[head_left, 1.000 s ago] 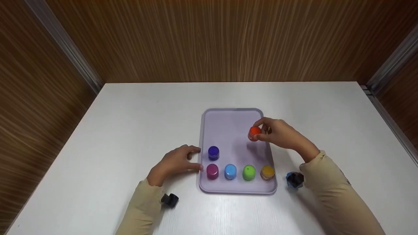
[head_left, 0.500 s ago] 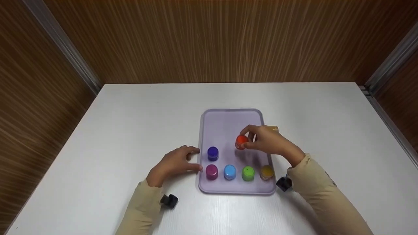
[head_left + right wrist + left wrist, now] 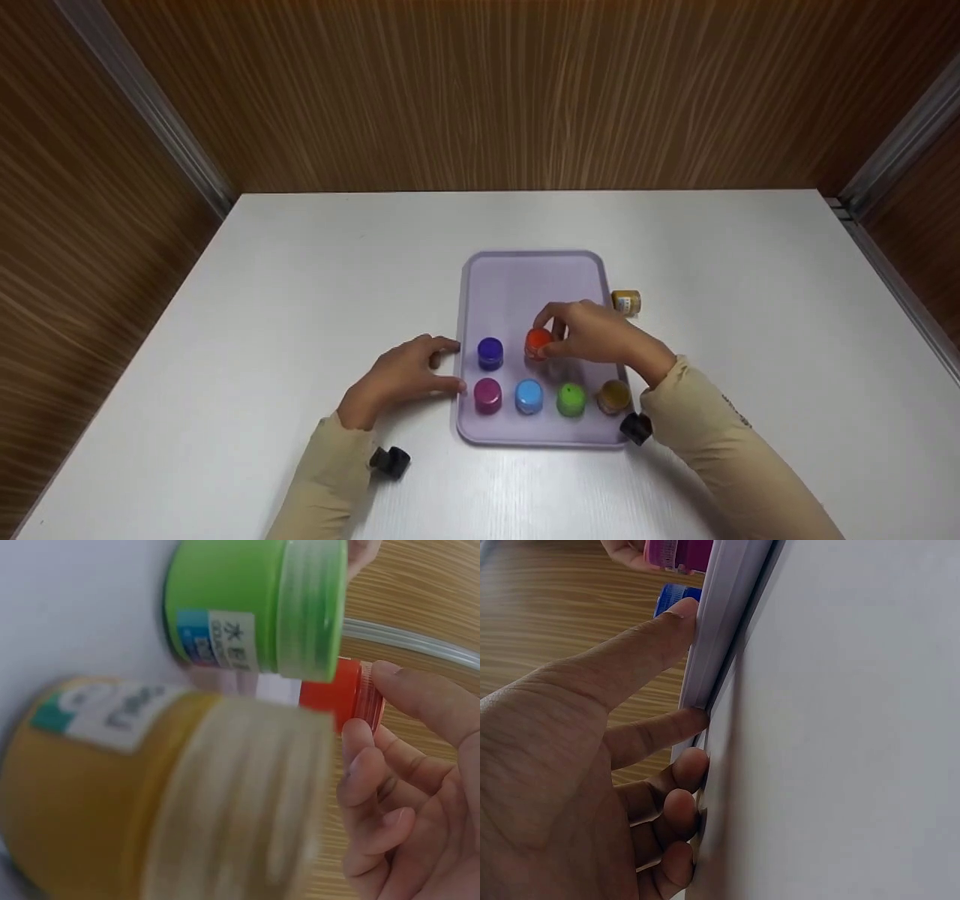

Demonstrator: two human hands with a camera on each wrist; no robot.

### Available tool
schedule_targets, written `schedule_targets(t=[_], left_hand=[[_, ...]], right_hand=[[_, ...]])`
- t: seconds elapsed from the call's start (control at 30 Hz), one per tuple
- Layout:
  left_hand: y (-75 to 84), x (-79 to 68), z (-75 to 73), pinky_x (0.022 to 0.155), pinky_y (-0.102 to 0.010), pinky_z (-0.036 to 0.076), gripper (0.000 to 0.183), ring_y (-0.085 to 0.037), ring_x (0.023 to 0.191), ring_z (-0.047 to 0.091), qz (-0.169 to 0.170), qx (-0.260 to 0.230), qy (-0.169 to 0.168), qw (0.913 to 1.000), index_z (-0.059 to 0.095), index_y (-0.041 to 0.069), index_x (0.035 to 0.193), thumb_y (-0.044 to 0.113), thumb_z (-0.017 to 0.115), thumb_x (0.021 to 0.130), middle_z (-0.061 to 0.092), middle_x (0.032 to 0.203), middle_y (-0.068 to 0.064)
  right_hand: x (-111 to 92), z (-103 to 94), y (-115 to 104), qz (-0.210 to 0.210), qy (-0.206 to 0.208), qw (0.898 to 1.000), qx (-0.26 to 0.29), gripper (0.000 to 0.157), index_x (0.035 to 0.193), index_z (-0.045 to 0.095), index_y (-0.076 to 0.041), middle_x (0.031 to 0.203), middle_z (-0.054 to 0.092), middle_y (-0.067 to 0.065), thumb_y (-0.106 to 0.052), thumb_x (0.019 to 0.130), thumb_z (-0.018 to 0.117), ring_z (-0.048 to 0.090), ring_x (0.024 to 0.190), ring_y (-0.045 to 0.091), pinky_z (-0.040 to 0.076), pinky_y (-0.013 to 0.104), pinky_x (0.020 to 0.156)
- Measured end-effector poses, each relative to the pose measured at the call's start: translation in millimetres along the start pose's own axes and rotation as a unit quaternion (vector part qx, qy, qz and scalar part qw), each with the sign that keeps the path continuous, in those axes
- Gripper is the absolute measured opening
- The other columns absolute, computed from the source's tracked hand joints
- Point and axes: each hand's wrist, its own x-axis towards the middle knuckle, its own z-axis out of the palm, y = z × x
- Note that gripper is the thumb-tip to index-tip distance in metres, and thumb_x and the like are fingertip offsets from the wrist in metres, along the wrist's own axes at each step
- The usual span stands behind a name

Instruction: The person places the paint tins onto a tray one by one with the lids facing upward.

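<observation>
Thumb and fingers of my right hand (image 3: 600, 334) pinch a red paint jar (image 3: 535, 343) by its lid, upright over the lilac tray (image 3: 532, 281); whether its base touches the tray I cannot tell. The right wrist view shows the grip on the red jar (image 3: 339, 697) behind a green jar (image 3: 225, 607). My left hand (image 3: 401, 379) rests at the tray's left edge, with thumb and fingertips against the rim (image 3: 716, 637). To the left of the red jar stands a dark purple jar (image 3: 490, 354).
Along the tray's near side stand a magenta jar (image 3: 487, 396), a light blue jar (image 3: 529, 397), a green jar (image 3: 571, 400) and an ochre jar (image 3: 614, 397). Another ochre jar (image 3: 626, 302) lies on its side against the tray's right edge. Wood-grain panels (image 3: 480, 97) border the white table (image 3: 337, 262).
My right hand has carried the red jar left and nearer, in line with the purple jar. The lying ochre jar has come out from behind that hand. The left hand has stayed put.
</observation>
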Motion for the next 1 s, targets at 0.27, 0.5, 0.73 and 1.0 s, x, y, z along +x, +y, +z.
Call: schedule_targets(t=[0.27, 0.5, 0.73, 1.0], left_hand=[[1.2, 3.5, 0.2, 0.071, -0.030, 0.038, 0.067, -0.014, 0.081, 0.046, 0.012, 0.012, -0.001, 0.9999, 0.061, 0.017, 0.129, 0.047, 0.080, 0.072, 0.051, 0.088, 0.001], [0.8, 5.9, -0.2, 0.069, -0.030, 0.037, 0.068, -0.013, 0.078, 0.045, 0.017, 0.018, -0.002, 0.9997, 0.062, 0.016, 0.129, 0.048, 0.080, 0.072, 0.050, 0.085, 0.002], [0.8, 5.6, 0.0, 0.070, -0.030, 0.037, 0.067, -0.014, 0.079, 0.046, 0.019, 0.014, -0.001, 0.9997, 0.062, 0.016, 0.128, 0.047, 0.080, 0.072, 0.050, 0.085, 0.002], [1.7, 6.7, 0.8, 0.070, -0.031, 0.037, 0.066, -0.014, 0.079, 0.046, 0.024, 0.018, -0.001, 0.9996, 0.062, 0.016, 0.128, 0.047, 0.080, 0.072, 0.050, 0.085, 0.001]], right_hand=[[2.8, 4.3, 1.8, -0.014, -0.008, 1.000, 0.003, 0.017, 0.102, 0.070, -0.007, 0.085, 0.070, 0.007, -0.009, 0.085, 0.067, 0.060, 0.073, 0.014, 0.049, 0.027, 0.066], [4.5, 5.6, 3.6, -0.007, -0.001, 1.000, -0.002, 0.018, 0.104, 0.071, -0.007, 0.089, 0.071, 0.008, -0.008, 0.087, 0.067, 0.062, 0.077, 0.016, 0.051, 0.030, 0.070], [4.8, 7.8, 6.3, 0.002, -0.008, 1.000, 0.003, 0.020, 0.106, 0.072, -0.008, 0.092, 0.071, 0.009, -0.010, 0.087, 0.066, 0.062, 0.077, 0.015, 0.051, 0.029, 0.070], [2.6, 8.4, 7.6, 0.010, -0.034, 0.999, 0.025, 0.027, 0.113, 0.070, -0.007, 0.094, 0.071, 0.009, -0.010, 0.086, 0.066, 0.062, 0.078, 0.014, 0.051, 0.028, 0.071]])
